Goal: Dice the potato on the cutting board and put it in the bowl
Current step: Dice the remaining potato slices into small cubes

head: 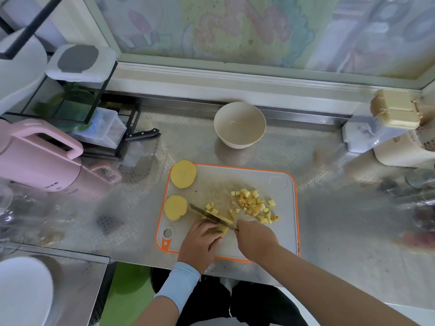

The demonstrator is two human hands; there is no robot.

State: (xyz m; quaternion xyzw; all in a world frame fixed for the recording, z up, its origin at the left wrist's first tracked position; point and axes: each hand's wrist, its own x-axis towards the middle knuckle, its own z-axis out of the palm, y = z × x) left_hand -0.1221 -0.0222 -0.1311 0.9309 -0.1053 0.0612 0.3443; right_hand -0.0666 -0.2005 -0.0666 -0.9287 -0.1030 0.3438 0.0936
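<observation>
sleeve (183,282): pale blue, is covering the left wrist, nearest the camera
left hand (200,241): is pressing down with fingers curled over a potato strip (223,229), pinning it to the cutting board (282,231)
right hand (255,238): is gripping the handle of the knife (209,214), fingers wrapped round it; the handle is mostly hiding inside the fist
potato strip: is poking out past the left fingertips, right at the blade
knife: is lying angled across the board, tip pointing far-left, blade crossing the strip just beyond the left fingers
cutting board: grey with an orange rim, is sitting flat on the counter (329,220), near edge close to the counter's front
cubes (210,207): a few are lying just beyond the blade, touching each other
diced pile (251,203): is spreading over the middle-right of the board, apart from the knife; all diced potato is sitting on the board
near half (175,207): is lying cut face up at the board's left edge, overhanging the rim, just beside the knife tip
far half (183,174): is lying cut face up at the far-left corner, overhanging too
bowl (239,124): cream, is standing upright beyond the board, well apart from it
kettle (35,158): pink, is standing at far left
spare knife (142,134): black handle is sticking out left of the bowl
window (235,31): is running along behind the counter
</observation>
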